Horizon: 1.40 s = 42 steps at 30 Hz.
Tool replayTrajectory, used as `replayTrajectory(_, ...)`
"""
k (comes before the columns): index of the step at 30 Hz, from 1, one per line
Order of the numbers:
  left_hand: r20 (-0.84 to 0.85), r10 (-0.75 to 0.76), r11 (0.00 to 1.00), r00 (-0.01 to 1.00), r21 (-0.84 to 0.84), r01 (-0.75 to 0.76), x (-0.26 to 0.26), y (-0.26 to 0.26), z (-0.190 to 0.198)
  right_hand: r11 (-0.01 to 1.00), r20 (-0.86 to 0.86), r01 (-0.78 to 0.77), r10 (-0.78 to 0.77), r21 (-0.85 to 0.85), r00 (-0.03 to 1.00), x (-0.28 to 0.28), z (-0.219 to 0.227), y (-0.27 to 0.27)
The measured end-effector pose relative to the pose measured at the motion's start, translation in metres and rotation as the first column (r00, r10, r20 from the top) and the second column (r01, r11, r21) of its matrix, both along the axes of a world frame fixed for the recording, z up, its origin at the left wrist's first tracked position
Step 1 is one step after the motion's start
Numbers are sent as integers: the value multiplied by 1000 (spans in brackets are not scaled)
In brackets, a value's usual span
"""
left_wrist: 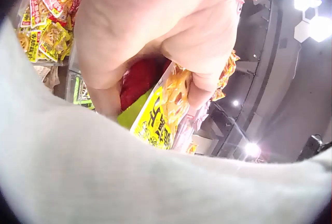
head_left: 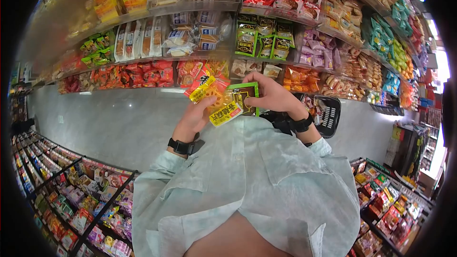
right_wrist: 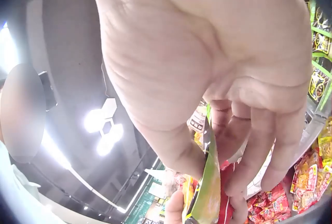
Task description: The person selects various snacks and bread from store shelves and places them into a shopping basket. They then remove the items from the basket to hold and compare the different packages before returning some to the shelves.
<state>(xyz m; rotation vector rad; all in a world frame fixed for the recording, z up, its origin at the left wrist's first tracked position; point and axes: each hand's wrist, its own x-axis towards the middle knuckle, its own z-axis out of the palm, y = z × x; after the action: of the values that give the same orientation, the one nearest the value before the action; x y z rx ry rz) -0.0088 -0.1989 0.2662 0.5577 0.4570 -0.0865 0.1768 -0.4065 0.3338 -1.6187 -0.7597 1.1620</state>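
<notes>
In the head view the left hand (head_left: 194, 114) grips clear-and-yellow snack packets (head_left: 225, 113), with a red-and-yellow packet (head_left: 203, 88) fanned out behind them. The right hand (head_left: 272, 96) pinches a dark packet with a green border (head_left: 247, 99), which overlaps the yellow one. In the left wrist view, the left hand's (left_wrist: 155, 32) thumb and fingers hold the yellow-labelled packet (left_wrist: 155, 120) on edge, a red surface behind it. The right wrist view has the green-edged packet (right_wrist: 207, 187) between thumb and fingers of the right hand (right_wrist: 207, 73).
Shelves of bagged snacks (head_left: 181, 35) rise in front, with red packets (head_left: 143, 73) in the lowest row. A black basket (head_left: 328, 116) holding packets is on the floor (head_left: 119, 123) at the right. Display racks (head_left: 90, 200) stand behind on both sides.
</notes>
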Motion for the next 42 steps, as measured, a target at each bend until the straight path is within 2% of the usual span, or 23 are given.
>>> replayTrajectory(1, -12, 10, 1000, 1000, -24, -10, -12, 2, -2, 1000, 55, 1, -2, 7, 998, -9, 3, 0)
replayTrajectory(4, -25, 49, 995, 998, -81, -51, -37, 4, -4, 992, -62, 81, -87, -94, 994, -34, 13, -3)
replayTrajectory(5, -28, 52, 994, 998, -91, -54, -46, 5, -9, 989, -93, 124, -132, -82, 987, -40, 9, -6)
replayTrajectory(8, -52, 24, 996, 998, -86, -28, -71, 7, -17, 969, 7, 246, -246, -36, 969, -47, 2, -20)
replayTrajectory(9, -59, 10, 998, 998, -68, -14, -79, 8, -16, 946, -54, 316, -320, -74, 946, -50, 8, -23)
replayTrajectory(11, -64, -4, 999, 998, -37, 2, -92, 11, -14, 915, 51, 395, -392, -78, 919, -44, 7, -30)
replayTrajectory(15, -138, 39, 998, 990, 63, -31, -107, 9, -9, 888, 309, 460, -438, 2, 844, -8, -38, -53)
replayTrajectory(18, -173, 94, 991, 980, 110, -76, -109, -2, -5, 854, 605, 519, -397, -32, 690, 25, -43, -64)
replayTrajectory(19, -183, 133, 987, 974, 110, -114, -108, -9, -4, 828, 607, 560, -433, -25, 666, 35, -41, -66)
replayTrajectory(22, -174, 246, 964, 954, 145, -222, -100, -35, -3, 835, 675, 546, -443, 70, 590, 77, -41, -79)
replayTrajectory(26, -196, 376, 926, 906, 129, -356, -87, -80, 0, 831, 650, 538, -489, 143, 582, 133, -51, -101)
replayTrajectory(30, -269, 413, 910, 870, 163, -381, -78, -121, 5, 903, 722, 428, -311, 23, 618, 189, -75, -116)
replayTrajectory(33, -307, 433, 898, 847, 231, -375, -74, -142, 15, 930, 893, 353, -239, 99, 380, 218, -107, -122)
replayTrajectory(36, -315, 443, 892, 839, 251, -377, -68, -157, 27, 921, 784, 389, -250, 12, 568, 220, -114, -124)
replayTrajectory(39, -279, 429, 898, 859, 231, -374, -55, -158, 31, 939, 711, 343, -260, 29, 653, 207, -111, -127)
replayTrajectory(42, -257, 397, 910, 881, 239, -340, -34, -161, 43, 954, 371, 301, -284, 13, 884, 189, -115, -133)
